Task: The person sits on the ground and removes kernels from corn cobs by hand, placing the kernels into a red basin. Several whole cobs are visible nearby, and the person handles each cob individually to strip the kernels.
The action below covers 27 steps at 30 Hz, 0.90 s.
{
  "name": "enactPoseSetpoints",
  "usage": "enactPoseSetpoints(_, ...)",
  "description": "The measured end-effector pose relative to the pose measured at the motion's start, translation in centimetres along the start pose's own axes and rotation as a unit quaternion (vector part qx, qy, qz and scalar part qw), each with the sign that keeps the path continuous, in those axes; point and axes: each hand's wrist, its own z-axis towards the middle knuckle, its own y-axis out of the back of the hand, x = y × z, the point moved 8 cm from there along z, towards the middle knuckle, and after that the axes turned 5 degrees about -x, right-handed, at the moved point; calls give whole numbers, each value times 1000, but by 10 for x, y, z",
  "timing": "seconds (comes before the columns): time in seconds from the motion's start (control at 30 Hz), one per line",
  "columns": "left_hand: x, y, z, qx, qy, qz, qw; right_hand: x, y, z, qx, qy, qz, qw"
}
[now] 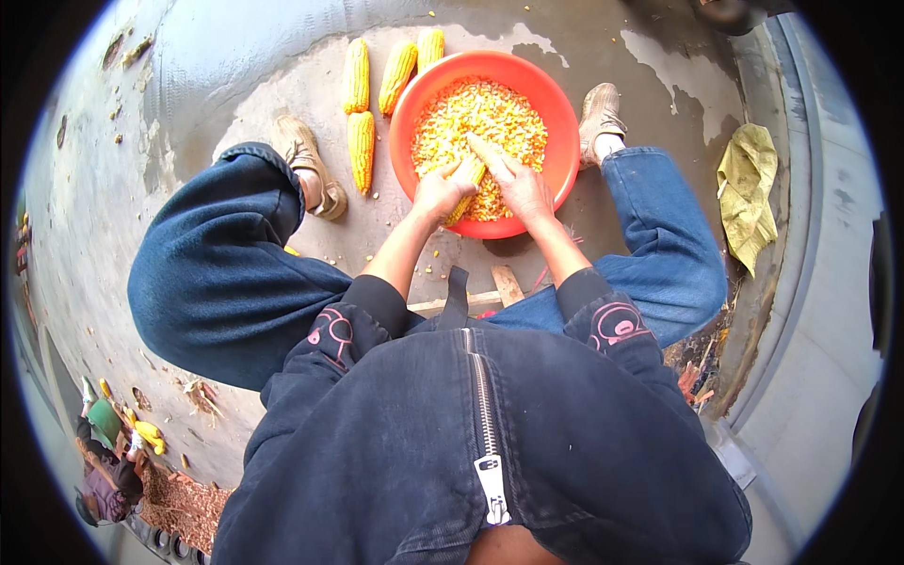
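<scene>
Over a red-orange plastic basin (pixel 562 122) of loose yellow kernels (pixel 480 105), my left hand (pixel 438 195) is closed round a corn cob (pixel 469 173). The cob lies tilted, its lower end showing under the hand. My right hand (pixel 525 193) presses against the cob's right side, its fingers closed in on it. A pale, narrow shape reaches up and left from the right hand; whether it is a finger or a bare cob I cannot tell. Left of the basin lie several whole yellow corn cobs (pixel 356 77) on the floor, one partly behind the rim.
My shoes (pixel 306 168) stand either side of the basin. A crumpled yellowish sack (pixel 749 193) lies at the right beside a raised edge. Wet patches and stray kernels mark the concrete floor (pixel 254 75). At the lower left another person (pixel 108 480) is beside a reddish-brown heap (pixel 188 508).
</scene>
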Motion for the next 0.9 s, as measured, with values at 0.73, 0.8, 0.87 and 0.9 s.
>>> enactPoseSetpoints(0.73, -5, 0, -7, 1, -7, 4, 1000, -7, -11, 10, -67, 42, 90, 993)
enactPoseSetpoints(0.8, -5, -1, -2, 22, 1, -49, 999, -15, -11, 12, -54, 42, 69, 995)
enactPoseSetpoints(0.87, 10, 3, 8, 2, -22, -17, 1000, 0, -3, -9, -23, -6, 89, 996)
enactPoseSetpoints(0.9, 21, 0, 14, 13, -15, -55, 998, 10, -3, -22, -14, 29, 42, 999)
